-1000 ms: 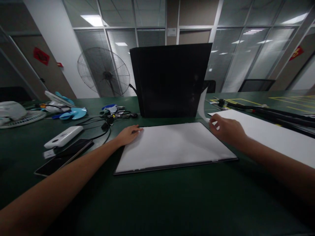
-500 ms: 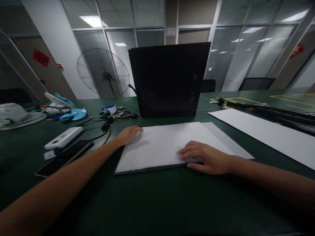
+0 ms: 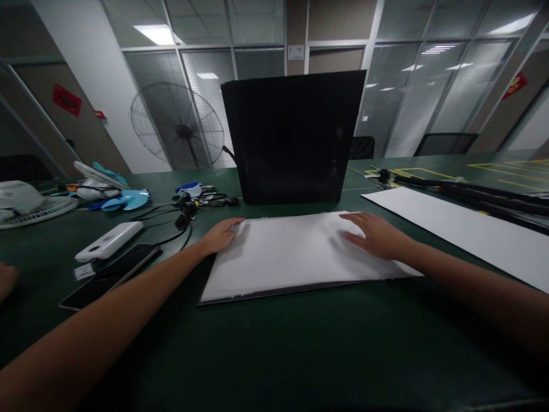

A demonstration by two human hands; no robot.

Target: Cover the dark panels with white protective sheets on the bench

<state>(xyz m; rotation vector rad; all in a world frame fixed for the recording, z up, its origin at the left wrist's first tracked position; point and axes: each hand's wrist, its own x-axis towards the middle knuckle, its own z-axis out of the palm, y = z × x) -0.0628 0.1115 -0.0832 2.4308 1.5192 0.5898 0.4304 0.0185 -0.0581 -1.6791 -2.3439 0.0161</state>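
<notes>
Has white sheet (image 3: pixel 278 252) lying flat over dark-edged board (image 3: pixel 266 293) at the centre of the frame. Rests left hand (image 3: pixel 219 235) on the sheet's upper-left corner, apparently to steady it; with thumb and fingers close together, cannot tell if pinching. Holds right hand (image 3: pixel 376 234) at the upper-right corner with thumb and fingers parted, visibly gripping nothing, perhaps to guide that edge. Has phone (image 3: pixel 103 280) well aside at frame left, seemingly for working room.

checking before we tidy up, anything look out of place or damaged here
Two oddities on the left: cables lie tangled, and blue fan blades lie uncovered on the table. No spill shows. The right hand partly covers the sheet, so I can't tell whether it's square.
</notes>
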